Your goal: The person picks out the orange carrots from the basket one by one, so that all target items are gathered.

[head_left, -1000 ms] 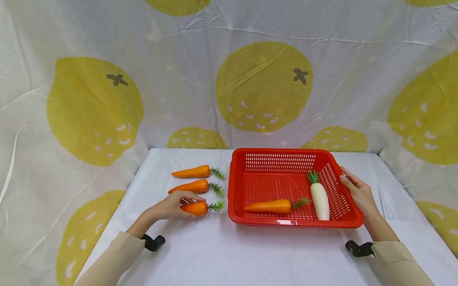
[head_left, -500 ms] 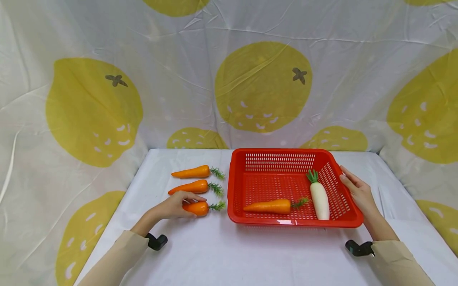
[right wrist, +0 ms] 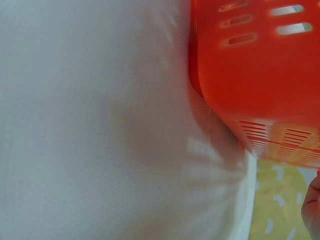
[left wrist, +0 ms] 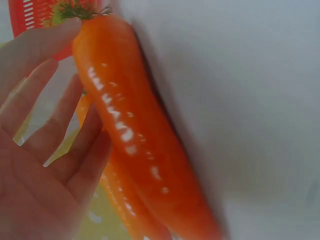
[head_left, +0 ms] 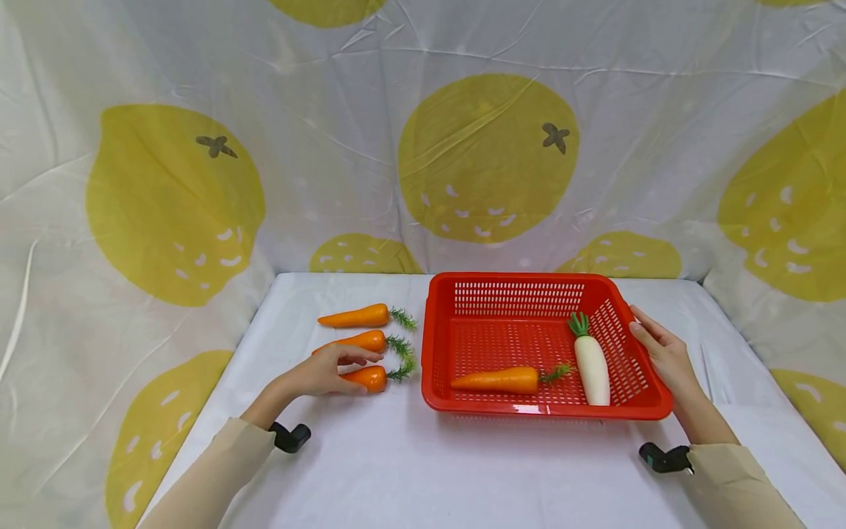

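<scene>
In the head view my left hand is over the nearest carrot on the left of the table, its fingers loosely extended. The left wrist view shows those fingers spread along one side of this carrot, with the thumb near its leafy top. Just behind lies a middle carrot, partly covered by the hand, and farther back another carrot. My right hand holds the right rim of a red plastic basket. Only a sliver of that hand shows in the right wrist view.
Inside the basket, a carrot lies crosswise near the front, and a white radish with green leaves leans by the right wall. White cloth covers the table. A lemon-print curtain stands behind and at both sides.
My left hand has loosened from the nearest carrot and lifted slightly away from me. That carrot has shifted a little toward the middle one. The right hand and basket have stayed put.
</scene>
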Tool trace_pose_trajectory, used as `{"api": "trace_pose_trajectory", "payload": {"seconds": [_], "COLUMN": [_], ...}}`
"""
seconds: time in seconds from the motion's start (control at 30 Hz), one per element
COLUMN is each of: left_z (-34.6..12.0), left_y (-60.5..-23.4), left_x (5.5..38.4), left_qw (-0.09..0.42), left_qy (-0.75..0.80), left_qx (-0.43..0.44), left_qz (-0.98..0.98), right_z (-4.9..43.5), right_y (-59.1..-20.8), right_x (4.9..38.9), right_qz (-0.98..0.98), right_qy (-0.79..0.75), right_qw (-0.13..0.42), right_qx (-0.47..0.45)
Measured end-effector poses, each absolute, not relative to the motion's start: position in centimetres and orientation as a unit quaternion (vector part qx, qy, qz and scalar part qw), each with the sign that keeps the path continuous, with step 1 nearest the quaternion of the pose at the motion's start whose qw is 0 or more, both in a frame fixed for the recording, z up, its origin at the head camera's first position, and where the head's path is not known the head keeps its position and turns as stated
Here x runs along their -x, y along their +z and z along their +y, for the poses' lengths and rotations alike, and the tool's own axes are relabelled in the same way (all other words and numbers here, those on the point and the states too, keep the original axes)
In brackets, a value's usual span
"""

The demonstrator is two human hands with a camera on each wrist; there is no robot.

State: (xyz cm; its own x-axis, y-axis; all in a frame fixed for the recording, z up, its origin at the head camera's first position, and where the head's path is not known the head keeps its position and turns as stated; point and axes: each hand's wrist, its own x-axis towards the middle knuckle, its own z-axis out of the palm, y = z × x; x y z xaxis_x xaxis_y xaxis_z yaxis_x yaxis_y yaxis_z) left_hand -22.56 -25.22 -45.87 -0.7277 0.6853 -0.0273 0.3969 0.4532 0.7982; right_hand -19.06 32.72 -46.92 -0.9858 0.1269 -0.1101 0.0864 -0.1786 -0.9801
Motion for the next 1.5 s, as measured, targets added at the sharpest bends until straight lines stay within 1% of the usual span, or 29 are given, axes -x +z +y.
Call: {"api": "trace_pose_trajectory", "payload": {"seconds": [0.27, 0.53, 0.9, 1.13, 1.2, 1.37, 1.5], "left_z": [-24.1, -21.9, -16.1, -11.9, -10.8, -8.3, -6.5], "left_y": [-43.7, -40.8, -38.3, -37.5, -37.3, -37.1, -37.4], "left_x": [23.4, 23.9, 24.9, 25.7, 25.9, 26.2, 26.6], "left_qw": [0.193, 0.194, 0.208, 0.203, 0.211, 0.250, 0.257], "left_qy": [0.498, 0.509, 0.556, 0.541, 0.540, 0.544, 0.535], "left_qx": [-0.310, -0.289, -0.304, -0.348, -0.348, -0.323, -0.327], "left_qz": [0.786, 0.787, 0.745, 0.738, 0.737, 0.733, 0.735], "right_z": [32.7, 32.9, 32.8, 32.7, 32.7, 32.8, 32.7], "right_y": [-46.9, -47.0, -47.1, -47.2, -47.2, -47.2, -47.2], "right_x": [19.1, 19.1, 19.0, 19.0, 19.0, 19.0, 19.0], "right_qz": [-0.644, -0.648, -0.655, -0.660, -0.663, -0.662, -0.655], "right_qy": [0.761, 0.757, 0.751, 0.748, 0.745, 0.746, 0.752], "right_qw": [0.013, 0.015, 0.018, 0.020, 0.021, 0.023, 0.020], "right_qx": [0.079, 0.078, 0.081, 0.072, 0.071, 0.069, 0.074]}}
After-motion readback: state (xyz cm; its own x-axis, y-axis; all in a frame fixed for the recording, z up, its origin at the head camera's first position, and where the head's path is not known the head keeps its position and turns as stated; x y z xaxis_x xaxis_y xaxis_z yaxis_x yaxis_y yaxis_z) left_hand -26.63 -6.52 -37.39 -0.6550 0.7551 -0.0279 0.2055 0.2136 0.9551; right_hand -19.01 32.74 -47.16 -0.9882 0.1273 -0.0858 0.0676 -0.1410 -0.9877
